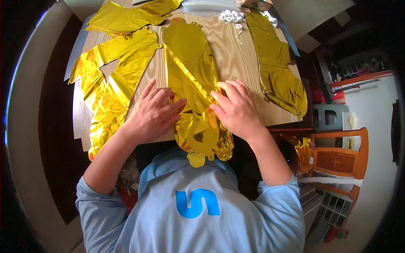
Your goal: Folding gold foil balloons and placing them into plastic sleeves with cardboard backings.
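Observation:
A flat gold foil balloon (pixel 185 50) lies lengthwise before me, its near end creased and hanging over the table's front edge. A diagonal fold runs across its middle. My left hand (pixel 154 109) rests at its left edge with the fingers apart, index finger and thumb lying over the foil. At the right edge, my right hand (pixel 234 105) has its thumb and bent fingers closed on the foil. What the undersides of my fingers touch is hidden.
More flat gold foil balloons lie on the wooden table (pixel 145 76): an angular one (pixel 130 71) at left, one (pixel 126 19) at far left, another (pixel 274 63) at right. White ribbon rolls (pixel 232 17) sit at the back. A wooden chair (pixel 337 156) stands at right.

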The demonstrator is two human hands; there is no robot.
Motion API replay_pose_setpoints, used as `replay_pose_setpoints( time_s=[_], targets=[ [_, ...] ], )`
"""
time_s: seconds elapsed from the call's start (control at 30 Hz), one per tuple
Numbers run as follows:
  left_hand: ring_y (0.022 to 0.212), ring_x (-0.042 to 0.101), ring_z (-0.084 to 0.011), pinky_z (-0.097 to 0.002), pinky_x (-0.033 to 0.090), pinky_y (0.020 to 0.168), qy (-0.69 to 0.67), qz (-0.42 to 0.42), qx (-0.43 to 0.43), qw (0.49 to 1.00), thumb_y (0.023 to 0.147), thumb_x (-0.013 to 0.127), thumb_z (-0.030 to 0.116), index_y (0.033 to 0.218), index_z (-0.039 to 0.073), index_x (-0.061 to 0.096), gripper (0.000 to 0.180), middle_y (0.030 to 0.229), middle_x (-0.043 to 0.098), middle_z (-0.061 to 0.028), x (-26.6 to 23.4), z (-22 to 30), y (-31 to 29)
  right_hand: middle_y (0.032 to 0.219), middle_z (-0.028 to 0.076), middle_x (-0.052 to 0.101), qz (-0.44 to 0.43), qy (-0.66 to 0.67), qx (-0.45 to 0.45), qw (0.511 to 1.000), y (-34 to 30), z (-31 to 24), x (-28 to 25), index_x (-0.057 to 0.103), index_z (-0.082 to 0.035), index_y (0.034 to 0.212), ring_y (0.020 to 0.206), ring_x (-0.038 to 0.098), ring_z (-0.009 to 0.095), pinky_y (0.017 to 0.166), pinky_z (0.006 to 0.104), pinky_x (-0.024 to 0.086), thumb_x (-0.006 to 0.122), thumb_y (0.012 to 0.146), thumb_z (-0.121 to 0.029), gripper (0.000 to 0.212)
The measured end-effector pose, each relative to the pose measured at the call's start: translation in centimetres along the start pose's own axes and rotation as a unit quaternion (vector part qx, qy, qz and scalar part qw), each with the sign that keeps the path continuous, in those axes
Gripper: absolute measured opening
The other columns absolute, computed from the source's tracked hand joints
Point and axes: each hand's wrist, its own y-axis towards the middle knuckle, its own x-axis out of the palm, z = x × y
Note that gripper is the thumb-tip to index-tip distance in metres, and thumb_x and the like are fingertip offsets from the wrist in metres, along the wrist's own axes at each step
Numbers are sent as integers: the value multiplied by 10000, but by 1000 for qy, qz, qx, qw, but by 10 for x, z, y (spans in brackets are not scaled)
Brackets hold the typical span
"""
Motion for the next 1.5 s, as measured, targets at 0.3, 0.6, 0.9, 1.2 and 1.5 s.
replay_pose_setpoints(
  time_s=[0.3, 0.6, 0.9, 1.2, 1.5],
  targets=[
    [1175, 582, -302, -613, 294, 1185, 1, -2, 7, 1000, 874, 725, 257, 1311, 186, 676, 446, 1178, 576, -102, -2, 0, 2, 1228, 135, 597, -4, -24, 39, 999, -4, 3, -3, 696, -28, 1153, 1185, 538, 337, 1064, 467, 411, 735, 876, -220, 339],
    [1168, 586, -305, -617, 302, 1178, 15, -1, 16, 1000, 862, 731, 248, 1301, 194, 680, 444, 1159, 583, -96, 1, -3, 3, 1214, 138, 601, 1, -25, 44, 999, -8, 11, 3, 665, -29, 1151, 1199, 527, 326, 1082, 476, 390, 717, 885, -261, 357],
    [1166, 589, -296, -607, 280, 1189, 15, 9, 26, 1000, 845, 734, 208, 1226, 164, 697, 385, 1131, 606, -75, -12, 0, 19, 1235, 133, 605, -21, -23, 37, 999, -9, 12, 4, 681, -20, 1176, 1212, 527, 317, 1088, 474, 385, 714, 894, -233, 355],
    [1272, 564, -279, -577, 295, 1188, 14, 27, 146, 989, 820, 696, 182, 1147, 79, 704, 343, 1265, 650, -83, 37, 11, 101, 1258, 173, 589, -40, -8, 52, 998, -8, 13, 4, 666, 9, 1168, 1252, 499, 341, 1111, 487, 362, 708, 893, -235, 370],
    [1241, 588, -268, -578, 283, 1194, 65, 22, 119, 990, 874, 682, 225, 1203, 107, 670, 350, 1259, 658, -78, 39, -28, 135, 1266, 180, 575, -57, 18, 70, 996, -6, 10, -3, 654, 5, 1184, 1270, 477, 352, 1114, 486, 354, 714, 883, -226, 384]
  ],
)
